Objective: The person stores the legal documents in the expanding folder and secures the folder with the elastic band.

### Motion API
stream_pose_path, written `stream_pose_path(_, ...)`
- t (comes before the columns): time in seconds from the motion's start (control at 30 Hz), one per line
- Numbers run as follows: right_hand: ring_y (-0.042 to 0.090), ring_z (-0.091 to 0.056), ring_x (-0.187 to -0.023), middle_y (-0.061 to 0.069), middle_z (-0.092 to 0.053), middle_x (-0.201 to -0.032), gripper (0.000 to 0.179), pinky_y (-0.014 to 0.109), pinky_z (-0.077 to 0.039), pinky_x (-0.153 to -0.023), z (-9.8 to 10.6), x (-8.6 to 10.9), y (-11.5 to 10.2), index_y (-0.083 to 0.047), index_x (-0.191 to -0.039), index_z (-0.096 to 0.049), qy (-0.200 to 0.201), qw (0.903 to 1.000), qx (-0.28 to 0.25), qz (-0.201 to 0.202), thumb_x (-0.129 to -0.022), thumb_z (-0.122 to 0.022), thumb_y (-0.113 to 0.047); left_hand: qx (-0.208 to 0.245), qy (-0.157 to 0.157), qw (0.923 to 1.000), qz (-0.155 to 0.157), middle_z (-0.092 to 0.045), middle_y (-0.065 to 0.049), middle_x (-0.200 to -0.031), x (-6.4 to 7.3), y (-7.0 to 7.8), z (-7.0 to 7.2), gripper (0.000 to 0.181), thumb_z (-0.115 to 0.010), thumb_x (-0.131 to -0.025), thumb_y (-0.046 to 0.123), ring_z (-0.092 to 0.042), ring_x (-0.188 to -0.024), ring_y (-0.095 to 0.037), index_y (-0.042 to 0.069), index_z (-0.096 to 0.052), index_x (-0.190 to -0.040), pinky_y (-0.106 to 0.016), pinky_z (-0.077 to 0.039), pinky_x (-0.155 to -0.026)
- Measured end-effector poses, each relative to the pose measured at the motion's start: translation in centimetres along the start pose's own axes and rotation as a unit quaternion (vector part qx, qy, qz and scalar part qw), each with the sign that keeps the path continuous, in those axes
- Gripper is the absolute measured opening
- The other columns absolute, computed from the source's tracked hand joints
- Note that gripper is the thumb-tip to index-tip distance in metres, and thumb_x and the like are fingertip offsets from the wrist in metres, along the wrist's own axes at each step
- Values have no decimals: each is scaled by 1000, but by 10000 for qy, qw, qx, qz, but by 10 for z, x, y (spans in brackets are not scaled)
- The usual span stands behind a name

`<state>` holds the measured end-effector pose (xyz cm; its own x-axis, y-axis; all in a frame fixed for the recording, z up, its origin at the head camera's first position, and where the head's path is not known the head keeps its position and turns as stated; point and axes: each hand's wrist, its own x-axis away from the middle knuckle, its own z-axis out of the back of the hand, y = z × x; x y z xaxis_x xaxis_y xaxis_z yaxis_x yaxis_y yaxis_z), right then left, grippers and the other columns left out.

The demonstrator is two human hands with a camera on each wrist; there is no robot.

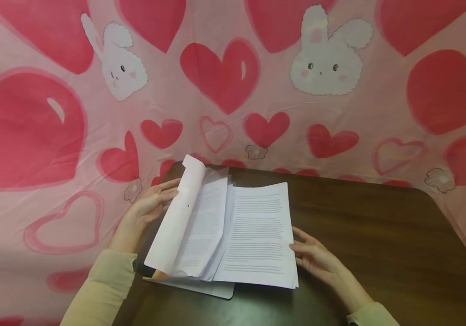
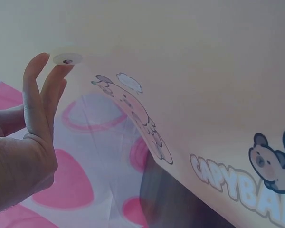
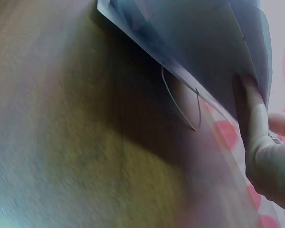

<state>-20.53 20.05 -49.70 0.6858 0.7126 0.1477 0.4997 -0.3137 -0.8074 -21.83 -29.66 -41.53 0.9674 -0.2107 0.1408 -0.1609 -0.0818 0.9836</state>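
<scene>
A document folder (image 1: 184, 213) lies spread on the table, its pale cover raised and curling over at the left. My left hand (image 1: 153, 201) touches that cover from its outer side; the left wrist view shows the fingertips beside a round white button (image 2: 68, 59) and a printed capybara picture (image 2: 133, 111). At the folder's right, my right hand (image 1: 316, 256) pinches the edge of the printed sheets (image 1: 257, 235). More sheets (image 1: 204, 222) stand partly under the curled cover. In the right wrist view a finger lies against the underside of the papers, above a hanging loop of string (image 3: 178, 107).
The dark wooden table (image 1: 379, 226) extends to the right of the folder. A pink cloth (image 1: 216, 136) with hearts and rabbit faces hangs behind and to the left, close to the left arm. The folder's lower corner (image 1: 220, 290) lies near the front.
</scene>
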Motion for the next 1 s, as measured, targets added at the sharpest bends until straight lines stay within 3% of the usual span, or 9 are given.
stream_pose_path(0.3, 14, -76, -115, 0, -73, -132, 89, 32, -66, -96, -11, -4, 9, 1, -171, 17, 280, 9995, 150, 25, -110, -48, 6, 328, 73, 9994, -76, -80, 14, -117, 0, 1, -2, 71, -51, -114, 7, -81, -100, -3, -8, -12, -172, -20, -66, -87)
stream_pose_path(0.57, 15, -76, -116, 1, -71, -134, 88, 34, -66, -97, -19, -8, 14, 0, -174, 10, 443, 9986, 279, -10, -110, -51, 5, 672, 81, 9977, -104, -82, 11, -114, 0, 1, -4, 73, -51, -114, 4, -82, -97, -5, -8, -9, -172, -21, -66, -84)
stream_pose_path(1.0, 17, -76, -113, 5, -70, -138, 83, 36, -67, -97, -28, -23, 13, -1, -175, -1, 698, 9956, 603, -146, -110, -53, 1, 638, 210, 9977, 34, -82, 10, -111, 0, 3, -15, 71, -52, -115, 6, -83, -95, -6, -7, -14, -173, -21, -66, -83)
